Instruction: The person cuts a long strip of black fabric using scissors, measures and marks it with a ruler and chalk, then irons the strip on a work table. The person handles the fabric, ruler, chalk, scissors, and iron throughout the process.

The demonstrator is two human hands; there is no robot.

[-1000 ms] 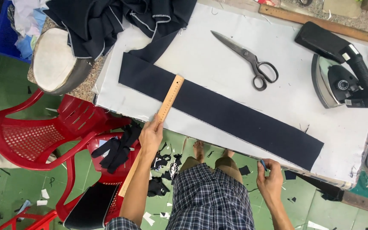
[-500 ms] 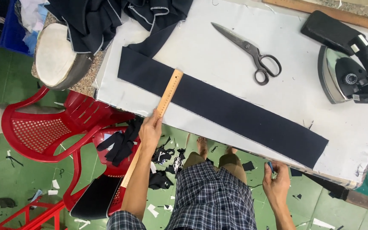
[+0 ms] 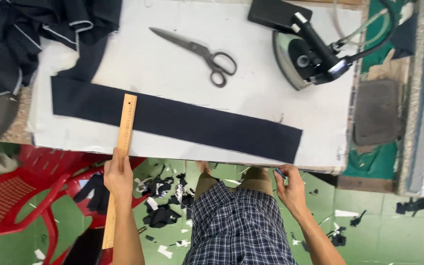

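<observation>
A long dark navy fabric strip [image 3: 182, 120] lies flat across the white padded table [image 3: 256, 83]. My left hand [image 3: 118, 175] grips a long wooden ruler [image 3: 125, 122] whose far end rests across the strip's left part. Below the table's front edge, near the strip's right end, my right hand [image 3: 290, 189] pinches a small blue object [image 3: 280, 173]. Both hands are off the table, over the green floor.
Large metal scissors [image 3: 199, 53] lie beyond the strip. A steam iron [image 3: 307, 54] with a hose stands at the back right. Dark garments [image 3: 30, 34] are heaped at the back left. Red plastic chairs [image 3: 20, 196] and fabric scraps [image 3: 160, 206] are on the floor below.
The view has shifted and turned, so the strip now lies more level. My left hand still holds the ruler across the strip; my right hand rose slightly toward the table edge.
</observation>
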